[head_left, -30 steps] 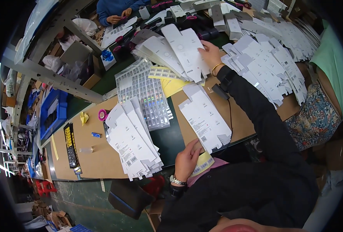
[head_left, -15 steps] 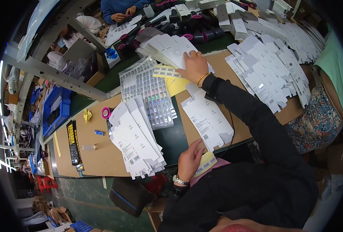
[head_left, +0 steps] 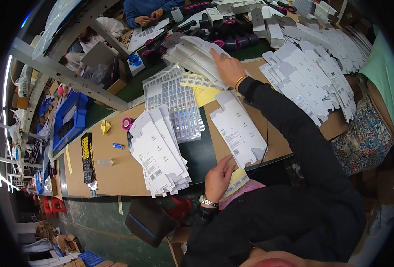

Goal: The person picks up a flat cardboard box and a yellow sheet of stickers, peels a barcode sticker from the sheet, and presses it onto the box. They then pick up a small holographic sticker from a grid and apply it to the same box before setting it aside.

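My right hand (head_left: 229, 70) reaches to the far side of the table, closed on the near edge of a stack of flattened white cartons (head_left: 194, 57) that stands tilted there. My left hand (head_left: 218, 181), curled near the front edge of the table, holds a yellow sheet of barcode labels (head_left: 238, 181). Just beyond it lies a flat white carton (head_left: 238, 129) with printing and small round marks. To its left, a fanned pile of flat cartons (head_left: 157, 153) overhangs the table edge. Yellow label sheets (head_left: 201, 81) lie partly under the tilted stack.
Clear sheets of small shiny stickers (head_left: 177, 104) lie in the middle. At right is another large pile of flat cartons (head_left: 306, 82), beside a person in green (head_left: 386, 80). Black and pink devices (head_left: 232, 42) crowd the far side. A blue bin (head_left: 70, 118) stands at left.
The stack under my right hand has tipped from lying flat to tilted, its edge raised. My right hand has shifted slightly right and nearer. The left hand has barely moved.
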Motion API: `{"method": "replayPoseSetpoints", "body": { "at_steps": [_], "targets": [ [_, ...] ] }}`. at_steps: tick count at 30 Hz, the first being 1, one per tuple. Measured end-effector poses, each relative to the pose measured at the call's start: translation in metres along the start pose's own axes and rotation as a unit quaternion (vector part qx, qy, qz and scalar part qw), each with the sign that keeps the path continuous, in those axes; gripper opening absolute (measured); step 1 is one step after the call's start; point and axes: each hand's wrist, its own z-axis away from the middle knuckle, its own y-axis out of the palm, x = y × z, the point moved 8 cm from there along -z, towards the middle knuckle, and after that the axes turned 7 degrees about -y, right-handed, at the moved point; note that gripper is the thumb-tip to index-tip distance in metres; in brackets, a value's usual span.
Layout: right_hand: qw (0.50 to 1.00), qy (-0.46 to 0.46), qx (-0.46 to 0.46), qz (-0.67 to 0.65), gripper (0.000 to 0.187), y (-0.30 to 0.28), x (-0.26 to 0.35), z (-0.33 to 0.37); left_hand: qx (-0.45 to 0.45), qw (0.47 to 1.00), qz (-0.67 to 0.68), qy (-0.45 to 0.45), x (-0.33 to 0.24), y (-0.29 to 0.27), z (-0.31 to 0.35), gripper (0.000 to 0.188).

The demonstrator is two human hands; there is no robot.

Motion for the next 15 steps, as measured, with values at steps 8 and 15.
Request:
{"method": "replayPoseSetpoints", "body": {
  "at_steps": [8, 15],
  "targets": [
    [0.978, 0.118, -0.148, -0.088, 0.055, -0.069, -0.07, 0.022, 0.01, 1.0, 0.018, -0.011, 0.002, 0.003, 0.003, 0.037],
    [0.929, 0.088, -0.251, -0.257, 0.051, -0.154, -0.054, 0.138, 0.012, 0.998, 0.051, -0.017, 0.008, 0.003, 0.005, 0.035]
  ]
}}
